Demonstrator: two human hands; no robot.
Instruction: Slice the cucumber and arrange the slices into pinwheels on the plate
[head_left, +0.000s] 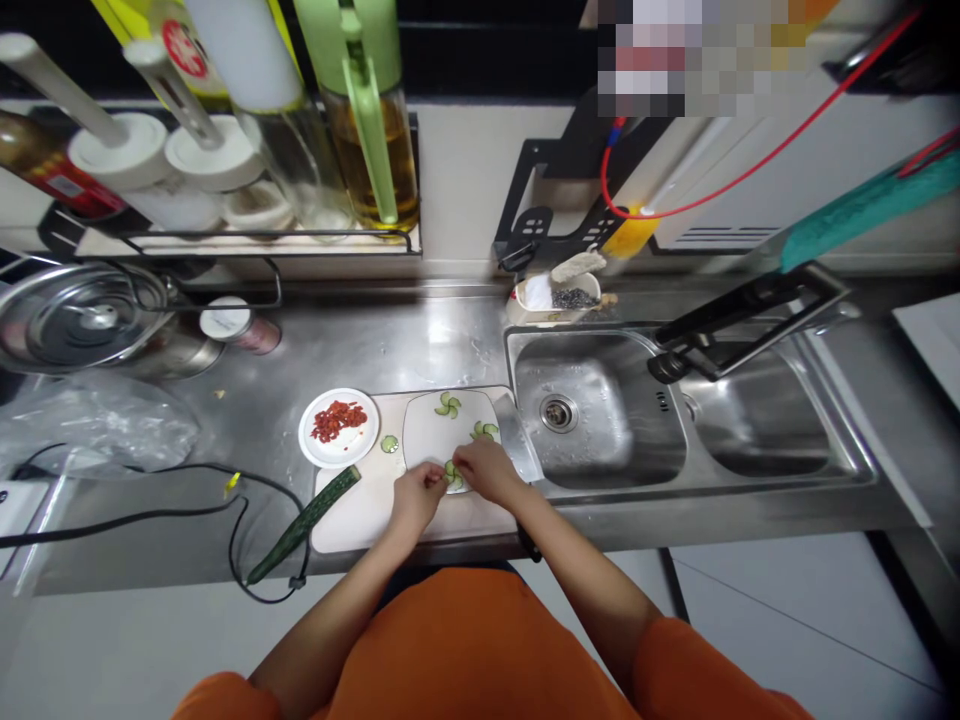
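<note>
Just below the middle of the frame, the left hand (417, 500) and the right hand (486, 472) meet over the lower edge of a square white plate (424, 430), at the lowest cluster of green slices (453, 474). In each grip, thumb and fingers are drawn close together; I cannot tell whether either pinches a slice. Two more clusters lie on the plate, an upper one (448, 404) near its top edge and a right-hand one (484, 430) partly behind the right hand. The plate sits on a pale cutting board (352, 520), with a loose slice (389, 444) just left of it and a broad knife blade (519, 440) along its right. At lower left, a dark green cucumber (304, 525) slants from the board onto the steel tabletop (405, 345). Above it, left of centre, a round white plate (306, 432) holds chopped red pieces (339, 422). A double sink (600, 410) fills the right.
</note>
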